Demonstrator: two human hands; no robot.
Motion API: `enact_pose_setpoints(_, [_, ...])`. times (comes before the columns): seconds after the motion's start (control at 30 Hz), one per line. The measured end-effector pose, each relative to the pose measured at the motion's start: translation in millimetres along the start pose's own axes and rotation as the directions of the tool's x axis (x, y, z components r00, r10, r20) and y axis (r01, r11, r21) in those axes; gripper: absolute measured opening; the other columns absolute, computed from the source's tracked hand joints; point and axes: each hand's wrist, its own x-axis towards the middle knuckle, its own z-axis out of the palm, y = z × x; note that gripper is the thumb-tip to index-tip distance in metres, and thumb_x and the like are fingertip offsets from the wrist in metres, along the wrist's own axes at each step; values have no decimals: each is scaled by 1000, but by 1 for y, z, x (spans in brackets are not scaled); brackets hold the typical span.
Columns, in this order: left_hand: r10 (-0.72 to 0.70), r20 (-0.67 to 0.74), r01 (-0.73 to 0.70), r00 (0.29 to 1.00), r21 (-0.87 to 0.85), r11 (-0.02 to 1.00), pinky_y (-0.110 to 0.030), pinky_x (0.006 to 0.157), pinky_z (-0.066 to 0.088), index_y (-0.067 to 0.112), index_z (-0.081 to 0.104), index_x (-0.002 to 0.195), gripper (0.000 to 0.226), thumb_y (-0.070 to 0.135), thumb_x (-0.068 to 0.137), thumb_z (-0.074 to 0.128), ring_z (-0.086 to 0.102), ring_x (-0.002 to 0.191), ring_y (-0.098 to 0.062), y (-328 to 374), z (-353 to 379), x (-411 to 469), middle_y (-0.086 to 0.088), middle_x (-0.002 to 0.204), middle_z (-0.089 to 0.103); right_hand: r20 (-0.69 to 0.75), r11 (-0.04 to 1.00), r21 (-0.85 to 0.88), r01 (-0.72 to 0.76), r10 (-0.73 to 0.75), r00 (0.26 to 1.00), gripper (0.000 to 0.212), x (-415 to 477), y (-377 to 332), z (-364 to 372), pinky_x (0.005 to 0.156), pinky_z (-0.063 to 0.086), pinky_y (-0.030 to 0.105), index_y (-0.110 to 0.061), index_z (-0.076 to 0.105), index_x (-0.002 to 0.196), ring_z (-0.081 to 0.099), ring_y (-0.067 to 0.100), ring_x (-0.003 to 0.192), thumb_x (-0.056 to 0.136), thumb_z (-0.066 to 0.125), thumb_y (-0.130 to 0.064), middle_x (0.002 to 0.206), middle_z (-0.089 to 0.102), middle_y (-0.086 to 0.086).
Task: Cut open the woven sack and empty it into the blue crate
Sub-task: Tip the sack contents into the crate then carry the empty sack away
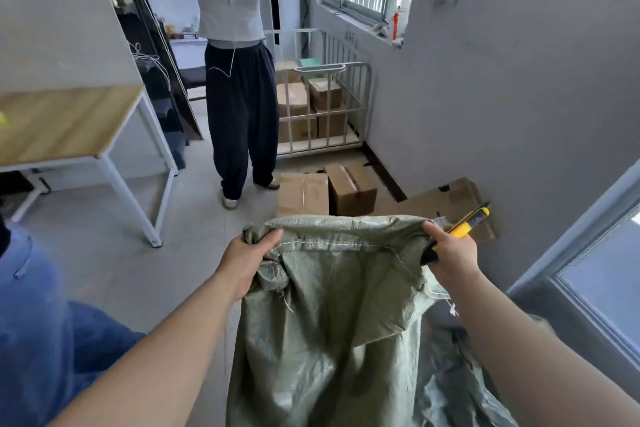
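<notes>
Head view: grey floor (104, 270), cardboard boxes (325, 191).

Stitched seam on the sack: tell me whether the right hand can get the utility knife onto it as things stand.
Probably yes. The right hand grips the sack's top corner together with the yellow utility knife, and the stitched seam runs exposed just beside it. The left hand holds the other corner; nothing covers the seam.

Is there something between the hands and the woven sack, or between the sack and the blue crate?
Nothing separates them: the left hand and right hand both grip the woven sack at its top edge, the right also holding a yellow utility knife. The blue crate is out of view.
</notes>
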Motion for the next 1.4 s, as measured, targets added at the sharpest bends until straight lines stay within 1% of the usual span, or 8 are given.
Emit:
enact_pose_setpoints(0.17, [7, 67, -4, 998, -50, 999, -35, 96, 43, 10, 64, 102, 36, 34, 77, 75, 59, 105, -21, 22, 21, 59, -6, 108, 68, -30, 996, 49, 69, -68, 997, 35, 37, -23, 18, 83, 53, 47, -18, 44, 73, 56, 28, 79, 75, 78, -8, 76, 52, 7])
enact_pose_setpoints(0.4, [23, 123, -13, 992, -88, 996, -44, 106, 40, 14, 68, 97, 42, 41, 67, 77, 61, 107, -19, 47, 69, 120, -3, 107, 70, 2, 992, 55, 110, -110, 994, 44, 88, -56, 18, 82, 50, 50, -17, 52, 78, 55, 29, 81, 54, 88, -23, 85, 52, 13])
enact_pose_setpoints(0.63, [-21, 162, 34, 986, -76, 997, -52, 101, 45, 13, 73, 90, 60, 51, 46, 88, 65, 107, -29, 41, 106, 166, -9, 107, 73, 31, 977, -12, 214, -214, 976, 33, 118, -67, 3, 68, 49, 38, -15, 48, 69, 50, 27, 72, 74, 80, -15, 67, 48, 7])
enact_pose_setpoints(0.77, [-51, 159, 55, 986, -22, 998, -44, 94, 50, 13, 68, 103, 41, 35, 70, 78, 67, 103, -25, 14, 119, 181, -8, 107, 72, -1, 993, 10, 121, -121, 993, 46, 126, -36, -12, 75, 49, 41, -18, 43, 65, 48, 28, 81, 60, 87, -26, 69, 43, 9])
enact_pose_setpoints(0.9, [-137, 178, 118, 975, 112, 987, -23, 60, 51, 17, 67, 95, 16, 29, 85, 68, 69, 74, -9, -22, 120, 201, 1, 88, 72, -89, 1000, -27, 8, -10, 996, 54, 133, 11, -29, 73, 45, 40, -16, 48, 69, 48, 27, 81, 48, 92, -38, 73, 44, 10])
enact_pose_setpoints(1.13, [-282, 187, 200, 941, 364, 909, -22, 66, 41, 14, 64, 97, 25, 35, 84, 67, 59, 78, -12, -93, 110, 255, 1, 86, 67, -313, 986, -13, -165, 153, 937, 43, 139, 106, -41, 72, 48, 43, -13, 53, 74, 54, 27, 72, 54, 87, -30, 72, 51, 12])
enact_pose_setpoints(1.23, [-352, 162, 247, 922, 456, 855, -25, 75, 39, 14, 58, 91, 21, 33, 87, 65, 55, 79, -18, -124, 113, 277, 1, 80, 61, -389, 974, -24, -224, 197, 900, 44, 148, 149, -47, 59, 37, 33, -20, 38, 61, 40, 17, 58, 72, 81, -18, 62, 36, 3])
enact_pose_setpoints(1.4, [-462, 112, 331, 880, 554, 764, -37, 91, 46, 9, 60, 115, 56, 48, 77, 71, 60, 101, -28, -199, 118, 326, -11, 114, 65, -533, 952, -46, -302, 233, 814, 44, 175, 216, -65, 64, 36, 39, -21, 39, 61, 40, 22, 62, 72, 81, -23, 61, 37, 3])
